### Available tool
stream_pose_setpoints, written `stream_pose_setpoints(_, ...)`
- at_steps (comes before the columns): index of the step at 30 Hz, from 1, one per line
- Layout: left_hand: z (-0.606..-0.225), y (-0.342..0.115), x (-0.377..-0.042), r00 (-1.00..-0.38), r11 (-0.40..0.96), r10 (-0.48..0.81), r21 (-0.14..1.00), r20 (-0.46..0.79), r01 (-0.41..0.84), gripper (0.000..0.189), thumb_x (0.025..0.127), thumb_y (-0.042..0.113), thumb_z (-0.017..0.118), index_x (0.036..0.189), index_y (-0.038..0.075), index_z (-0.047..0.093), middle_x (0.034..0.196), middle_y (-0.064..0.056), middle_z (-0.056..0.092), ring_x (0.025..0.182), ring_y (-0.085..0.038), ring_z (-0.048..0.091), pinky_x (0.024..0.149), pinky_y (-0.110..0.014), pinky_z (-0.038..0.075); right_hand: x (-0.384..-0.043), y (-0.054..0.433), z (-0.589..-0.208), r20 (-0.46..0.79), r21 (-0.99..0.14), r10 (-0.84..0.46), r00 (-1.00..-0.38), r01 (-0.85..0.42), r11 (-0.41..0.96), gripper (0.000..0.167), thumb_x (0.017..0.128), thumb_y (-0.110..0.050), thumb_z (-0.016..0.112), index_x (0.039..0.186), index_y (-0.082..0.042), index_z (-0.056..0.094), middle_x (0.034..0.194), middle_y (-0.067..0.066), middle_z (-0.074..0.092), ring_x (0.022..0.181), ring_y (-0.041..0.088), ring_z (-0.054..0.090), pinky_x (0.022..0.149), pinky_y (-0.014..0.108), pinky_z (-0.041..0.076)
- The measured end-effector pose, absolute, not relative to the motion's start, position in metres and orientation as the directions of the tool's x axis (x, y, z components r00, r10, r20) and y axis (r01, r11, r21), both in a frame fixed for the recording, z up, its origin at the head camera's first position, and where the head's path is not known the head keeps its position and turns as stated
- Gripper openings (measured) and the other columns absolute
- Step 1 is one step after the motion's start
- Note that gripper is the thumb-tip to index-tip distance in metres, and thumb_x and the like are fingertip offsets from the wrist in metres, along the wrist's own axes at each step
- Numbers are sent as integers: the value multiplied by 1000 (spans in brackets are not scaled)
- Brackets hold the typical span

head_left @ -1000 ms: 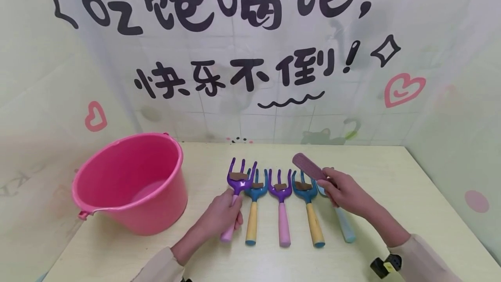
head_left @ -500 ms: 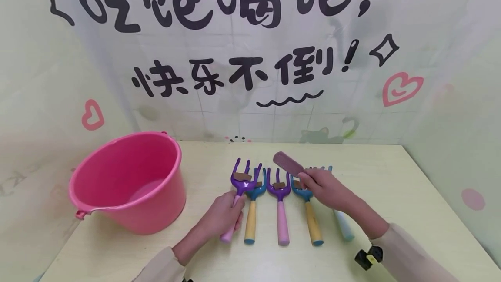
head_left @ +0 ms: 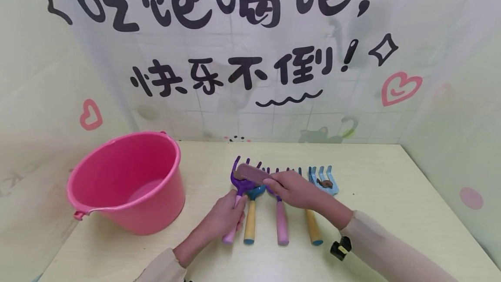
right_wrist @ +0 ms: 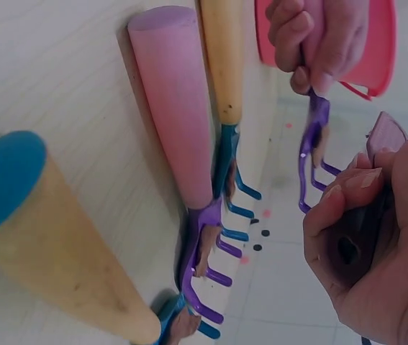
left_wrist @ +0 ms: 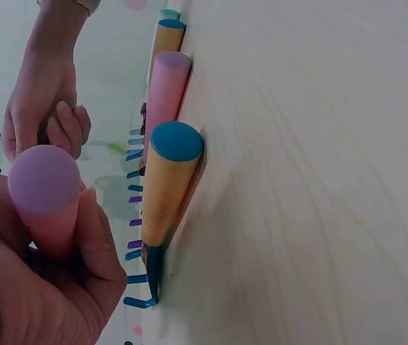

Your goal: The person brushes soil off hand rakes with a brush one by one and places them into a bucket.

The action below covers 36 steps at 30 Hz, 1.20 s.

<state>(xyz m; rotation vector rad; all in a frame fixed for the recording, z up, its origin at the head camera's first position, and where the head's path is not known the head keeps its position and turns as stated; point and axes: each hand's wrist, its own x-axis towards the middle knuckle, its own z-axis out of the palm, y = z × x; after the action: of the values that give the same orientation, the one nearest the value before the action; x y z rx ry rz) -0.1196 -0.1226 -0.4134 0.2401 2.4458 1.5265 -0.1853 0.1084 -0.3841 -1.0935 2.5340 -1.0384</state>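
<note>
My left hand [head_left: 225, 216] grips the pink handle of a purple hand rake [head_left: 240, 184], raised off the table with its tines pointing away. A brown piece [right_wrist: 319, 147] lies on that rake's head in the right wrist view. My right hand [head_left: 293, 188] holds a flat purplish paddle [head_left: 250, 173] with a rough face; its dark handle [right_wrist: 358, 244] has a hole at the end. The paddle overlaps the purple rake's head in the head view, hiding most of the brown piece. Just right of the held rake lies a blue rake with a yellow handle [head_left: 250, 225].
Further right lie another pink-handled purple rake [head_left: 282, 225], a yellow-handled blue one [head_left: 313, 229] and a light blue one [head_left: 325, 186] with brown bits on it. A pink bucket [head_left: 160, 212] stands at the left of the table [head_left: 375, 229]; a printed curtain [head_left: 242, 125] hangs behind.
My right hand has carried the paddle leftward, from above the right-hand rakes to over the held purple rake's head. The left hand has barely moved. The light blue rake's head is now uncovered.
</note>
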Motion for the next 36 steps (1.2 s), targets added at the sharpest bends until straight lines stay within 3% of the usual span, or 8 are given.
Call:
stream_pose_setpoints(11, -416, -119, -118, -957, 446, 281, 893, -75, 61, 23, 111, 20, 43, 110, -3, 47, 67, -7, 56, 49, -14, 54, 41, -31, 46, -203, 87, -401, 20, -562, -729, -684, -611, 558, 44, 110, -30, 46, 80, -4, 63, 58, -9, 40, 51, 6, 36, 53, 25, 37)
stream_pose_setpoints(16, -416, -120, -119, -964, 504, 262, 858, -41, 101, 21, 111, 19, 43, 108, -1, 48, 66, -4, 56, 48, -13, 53, 40, -29, 46, -206, 85, -401, 36, -490, -720, -693, -640, 592, 40, 110, -31, 47, 76, -12, 59, 59, -8, 43, 52, 7, 38, 54, 27, 39)
stream_pose_setpoints(27, -418, -120, -116, -975, 558, 222, 823, -26, 105, 19, 109, 17, 47, 110, -2, 50, 64, -3, 56, 45, -13, 54, 39, -31, 47, -206, 79, -401, 49, -357, -633, -773, -605, 712, 37, 108, -34, 50, 76, -16, 56, 60, -6, 45, 53, 10, 42, 52, 27, 39)
stream_pose_setpoints(36, -417, -119, -115, -975, 557, 218, 825, -32, 97, 20, 109, 17, 47, 110, -2, 52, 67, -4, 56, 47, -13, 54, 39, -30, 47, -209, 75, -397, 67, -371, -550, -833, -532, 761, 33, 108, -32, 51, 88, -9, 64, 61, -3, 48, 50, 11, 44, 48, 26, 38)
